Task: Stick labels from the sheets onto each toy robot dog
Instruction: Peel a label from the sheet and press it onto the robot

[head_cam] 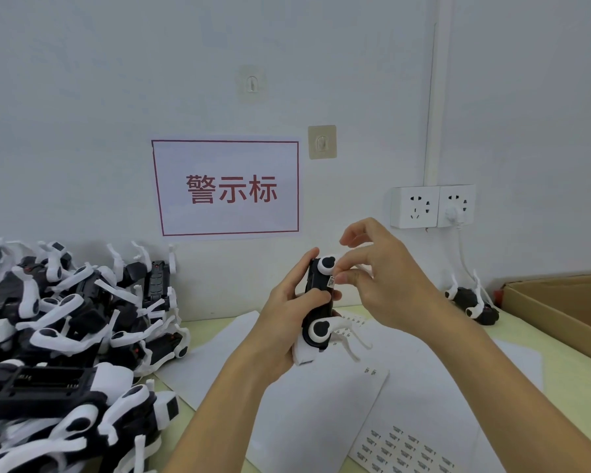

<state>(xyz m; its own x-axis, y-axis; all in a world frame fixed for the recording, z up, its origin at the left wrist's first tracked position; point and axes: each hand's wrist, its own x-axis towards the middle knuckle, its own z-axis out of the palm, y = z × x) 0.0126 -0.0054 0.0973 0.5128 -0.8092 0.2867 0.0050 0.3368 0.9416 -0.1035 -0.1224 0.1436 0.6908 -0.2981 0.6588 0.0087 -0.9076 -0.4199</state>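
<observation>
Gripping a black-and-white toy robot dog around its body, the left hand holds it upright above the worktop, fingers curled round the black shell, thumb on the far side. The right hand sits just right of the dog, thumb and forefinger pinching a small printed label against the dog's edge, the other fingers spread and raised. Below both hands lie white label sheets, one with rows of small labels near the right forearm. Far to the left of the left hand a heap of toy robot dogs is piled on the worktop. Beyond the right hand another dog lies by the wall, next to an open cardboard box. Above the hands a red-framed wall sign and a double socket are fixed to the wall
</observation>
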